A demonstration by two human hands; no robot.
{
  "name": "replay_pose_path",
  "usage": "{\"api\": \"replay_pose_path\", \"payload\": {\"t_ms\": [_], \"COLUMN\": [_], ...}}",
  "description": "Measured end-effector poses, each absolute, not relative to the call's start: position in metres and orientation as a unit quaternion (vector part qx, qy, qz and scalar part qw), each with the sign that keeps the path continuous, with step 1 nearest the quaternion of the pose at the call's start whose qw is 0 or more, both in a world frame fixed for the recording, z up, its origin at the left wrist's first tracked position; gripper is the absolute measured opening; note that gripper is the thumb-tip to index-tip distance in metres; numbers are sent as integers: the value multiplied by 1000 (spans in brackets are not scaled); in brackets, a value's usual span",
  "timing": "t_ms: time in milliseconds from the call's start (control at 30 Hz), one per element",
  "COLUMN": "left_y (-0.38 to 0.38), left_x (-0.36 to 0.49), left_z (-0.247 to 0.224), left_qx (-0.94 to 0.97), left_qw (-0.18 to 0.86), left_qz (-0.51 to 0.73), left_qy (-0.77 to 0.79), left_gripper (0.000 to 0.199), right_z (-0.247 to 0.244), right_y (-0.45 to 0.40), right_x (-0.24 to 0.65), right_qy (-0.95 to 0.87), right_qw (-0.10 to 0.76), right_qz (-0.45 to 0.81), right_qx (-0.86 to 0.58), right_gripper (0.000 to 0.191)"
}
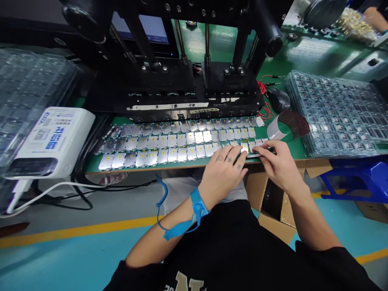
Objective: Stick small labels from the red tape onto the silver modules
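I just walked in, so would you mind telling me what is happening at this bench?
Someone has both hands on small metal-topped boards laid in rows along the bench. The left hand rests over the front row; the right hand's fingertips touch its right end. A black machine stands just behind the rows.

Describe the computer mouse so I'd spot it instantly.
Start at the big black machine, then find the red wires by its right end. Just right of them, before the stacked clear trays, sits the mouse. It is black, smooth and rounded, unlike the curled, hole-filled strip beside it.
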State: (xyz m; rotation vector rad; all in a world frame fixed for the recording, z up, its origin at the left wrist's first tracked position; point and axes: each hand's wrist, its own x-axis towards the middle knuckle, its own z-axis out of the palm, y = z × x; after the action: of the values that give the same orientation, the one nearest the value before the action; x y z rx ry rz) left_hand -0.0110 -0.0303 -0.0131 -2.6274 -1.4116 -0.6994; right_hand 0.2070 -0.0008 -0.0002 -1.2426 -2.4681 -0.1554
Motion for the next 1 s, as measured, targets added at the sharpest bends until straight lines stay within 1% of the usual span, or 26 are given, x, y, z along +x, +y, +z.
{"api": "replay_pose_path", "payload": {"t_ms": [333,633,800,900,1000], "left_y": [-27,-28,-29,-28,-28], "left_x": [-9,-7,-7,-6,-5], "left_z": [-11,-17,-18,-18,-20], "left_qx": [-850,-845,-843,-841,-844], "left_qw": [24,29,30,24,19], "left_qz": [-238,-255,-258,-254,-252], "left_qy": [-469,-469,-471,-478,-474], "left_gripper": [42,41,42,43,47], "right_z": [3,2,1,1,0], "right_y": [-1,-4,-5,-7,-11], "right_x": [202,203,202,205,217], "right_qy": [-885,-877,-869,-865,-835], "right_qw": [197,210,219,237,277], "right_qz": [-33,6,13,6,-10], "right_qx": [-421,-432,-443,-442,-475], "right_gripper": [29,32,31,29,26]}}
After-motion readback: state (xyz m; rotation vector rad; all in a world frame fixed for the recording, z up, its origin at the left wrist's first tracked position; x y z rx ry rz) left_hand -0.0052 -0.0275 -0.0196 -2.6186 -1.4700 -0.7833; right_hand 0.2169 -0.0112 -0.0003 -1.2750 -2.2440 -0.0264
